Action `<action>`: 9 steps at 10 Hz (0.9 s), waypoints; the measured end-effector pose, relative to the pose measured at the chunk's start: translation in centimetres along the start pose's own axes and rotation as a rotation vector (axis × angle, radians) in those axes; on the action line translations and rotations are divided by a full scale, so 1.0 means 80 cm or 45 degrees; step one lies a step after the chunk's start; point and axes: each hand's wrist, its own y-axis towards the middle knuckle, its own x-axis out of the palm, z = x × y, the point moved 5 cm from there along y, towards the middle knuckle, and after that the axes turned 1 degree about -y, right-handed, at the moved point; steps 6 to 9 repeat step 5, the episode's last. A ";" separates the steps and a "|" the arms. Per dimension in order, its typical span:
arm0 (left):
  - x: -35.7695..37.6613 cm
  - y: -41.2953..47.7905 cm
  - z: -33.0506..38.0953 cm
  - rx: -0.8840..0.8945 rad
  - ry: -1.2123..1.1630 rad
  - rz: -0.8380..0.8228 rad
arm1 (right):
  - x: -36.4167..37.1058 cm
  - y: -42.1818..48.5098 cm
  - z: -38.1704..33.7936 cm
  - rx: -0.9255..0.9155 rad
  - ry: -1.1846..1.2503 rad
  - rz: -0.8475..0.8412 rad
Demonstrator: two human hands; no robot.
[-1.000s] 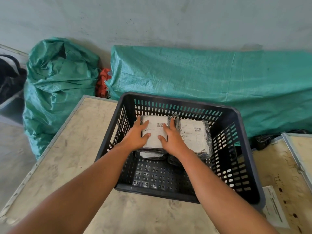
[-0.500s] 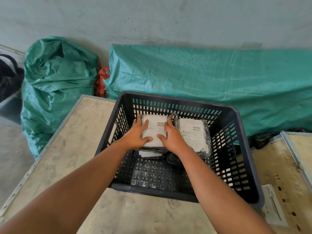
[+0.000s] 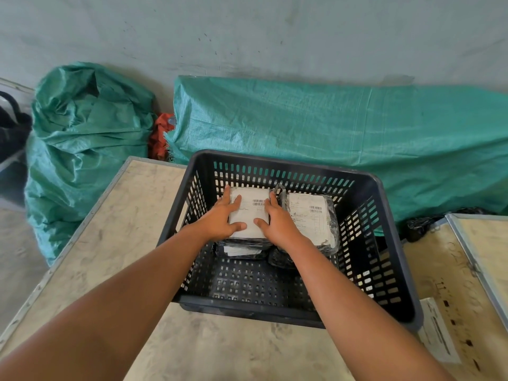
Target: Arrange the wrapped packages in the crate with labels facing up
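A dark slotted plastic crate [image 3: 390, 243] stands on the table. Inside, against its far wall, lie two stacks of black-wrapped packages with white labels facing up. My left hand [image 3: 220, 220] and my right hand [image 3: 277, 222] rest flat on the top package of the left stack [image 3: 251, 215], one at each side edge, thumbs on the label. The right stack's top package [image 3: 310, 218] lies beside my right hand, label up. Another wrapped package [image 3: 239, 250] pokes out beneath the left stack.
The crate sits on a pale marbled table [image 3: 115, 243] with a metal rim. A paper sheet [image 3: 437, 331] lies right of the crate. A second tabletop [image 3: 483, 243] adjoins at the right. Green woven sacks [image 3: 85, 138] and a green tarp-covered heap [image 3: 330, 127] line the wall.
Both hands have slid slightly forward and apart on the left package, settling at its side edges. The stacks stay in place.
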 end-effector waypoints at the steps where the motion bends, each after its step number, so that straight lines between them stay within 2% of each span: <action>1: -0.005 0.002 0.005 -0.020 0.044 -0.065 | -0.002 -0.001 -0.002 0.023 0.005 -0.001; 3: -0.011 -0.006 0.018 -0.060 0.094 -0.075 | -0.008 -0.011 -0.010 0.055 0.089 0.060; 4: -0.025 -0.012 0.026 -0.140 0.012 0.001 | -0.015 -0.025 -0.004 0.086 0.411 0.201; 5: -0.041 -0.037 0.044 -0.135 -0.023 0.172 | -0.037 -0.041 -0.006 0.087 0.623 0.313; 9: -0.041 -0.037 0.044 -0.135 -0.023 0.172 | -0.037 -0.041 -0.006 0.087 0.623 0.313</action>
